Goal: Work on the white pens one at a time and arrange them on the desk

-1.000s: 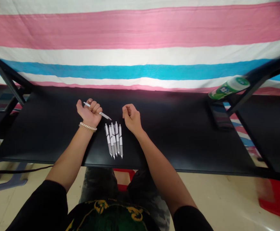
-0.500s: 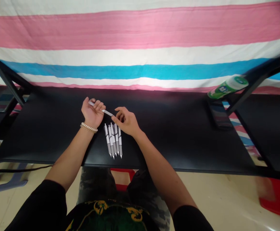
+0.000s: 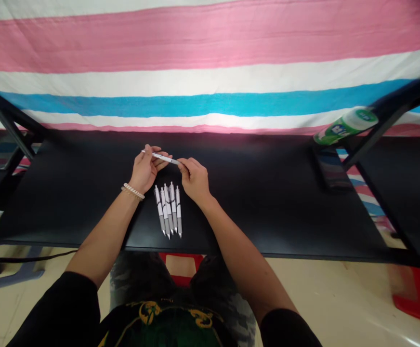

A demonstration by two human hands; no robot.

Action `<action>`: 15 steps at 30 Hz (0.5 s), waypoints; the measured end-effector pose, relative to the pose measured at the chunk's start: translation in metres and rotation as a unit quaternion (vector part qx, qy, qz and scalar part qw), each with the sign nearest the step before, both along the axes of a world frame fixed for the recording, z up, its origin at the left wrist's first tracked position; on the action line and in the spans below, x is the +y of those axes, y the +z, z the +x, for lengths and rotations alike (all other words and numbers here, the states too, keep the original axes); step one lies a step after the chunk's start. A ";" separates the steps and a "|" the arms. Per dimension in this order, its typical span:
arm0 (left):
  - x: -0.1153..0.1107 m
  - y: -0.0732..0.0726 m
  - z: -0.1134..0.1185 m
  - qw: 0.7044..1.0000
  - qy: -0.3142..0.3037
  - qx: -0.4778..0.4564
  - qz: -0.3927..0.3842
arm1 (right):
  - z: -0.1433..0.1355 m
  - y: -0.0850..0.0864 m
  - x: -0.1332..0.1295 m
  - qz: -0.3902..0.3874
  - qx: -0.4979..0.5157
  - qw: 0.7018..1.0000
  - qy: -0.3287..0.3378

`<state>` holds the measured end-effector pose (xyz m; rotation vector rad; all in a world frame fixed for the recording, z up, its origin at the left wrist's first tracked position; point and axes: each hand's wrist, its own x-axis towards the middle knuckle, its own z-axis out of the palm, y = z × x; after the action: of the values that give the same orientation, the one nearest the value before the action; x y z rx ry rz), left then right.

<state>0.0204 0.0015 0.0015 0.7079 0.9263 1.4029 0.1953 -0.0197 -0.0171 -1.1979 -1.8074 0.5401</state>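
Observation:
My left hand [image 3: 144,169], with a bead bracelet on its wrist, holds a white pen [image 3: 164,157] across its fingertips above the black table [image 3: 87,193]. The pen lies almost level, tip pointing right. My right hand [image 3: 194,177] pinches that tip end, so both hands grip the same pen. Just below the hands, several white and grey pens [image 3: 168,208] lie side by side on the table, tips toward the near edge.
A green and white bottle [image 3: 344,126] lies tilted on a dark stand at the right. Black metal frame bars cross at the far left [image 3: 11,123] and right [image 3: 383,125]. A pink, white and blue striped cloth [image 3: 210,62] hangs behind the table.
My left hand has turned the pen from a fist grip to a fingertip hold and shifted right. My right hand moved from resting shut to pinching the pen's tip end.

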 end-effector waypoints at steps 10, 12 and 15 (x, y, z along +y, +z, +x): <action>-0.002 0.010 0.000 1.000 -0.018 -0.018 -0.004 | 0.001 0.000 0.005 -0.021 0.035 0.999 0.009; -0.003 0.015 0.001 0.998 -0.022 -0.050 -0.008 | 0.000 0.001 0.004 -0.037 0.040 0.998 0.025; -0.006 0.022 0.000 0.994 -0.020 -0.108 -0.007 | 0.000 0.004 0.001 -0.077 0.044 0.995 0.053</action>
<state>0.0209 -0.0048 0.0235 0.5484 0.7470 1.4049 0.1949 -0.0186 -0.0131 -1.1658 -1.7874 0.7933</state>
